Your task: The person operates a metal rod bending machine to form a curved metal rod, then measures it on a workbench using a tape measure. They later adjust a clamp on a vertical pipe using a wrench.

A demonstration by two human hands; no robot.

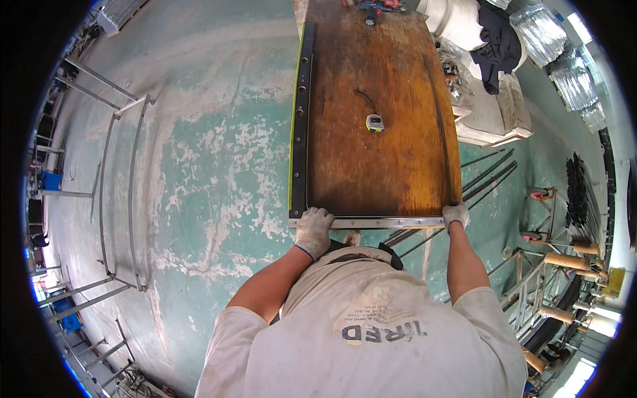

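Note:
My left hand (314, 229), in a white knit glove, curls over the near left corner of the wooden tabletop. Its fingers are closed on the left end of a silver metal strip (385, 223) that runs along the near edge. At the other end of this strip, my gloved right hand (456, 214) grips round the near right corner. A black rail with holes (301, 113) and a yellow-green outer edge lies along the table's left side, reaching to my left hand. A thin dark strip (434, 99) runs down the right side towards my right hand.
A tape measure (375, 123) lies mid-table (371, 172). Power tools (375, 8) sit at the far end. White bundles with dark cloth (494, 50) stand right of the table, dark rods (488, 176) on the floor. A metal frame (133, 192) stands left.

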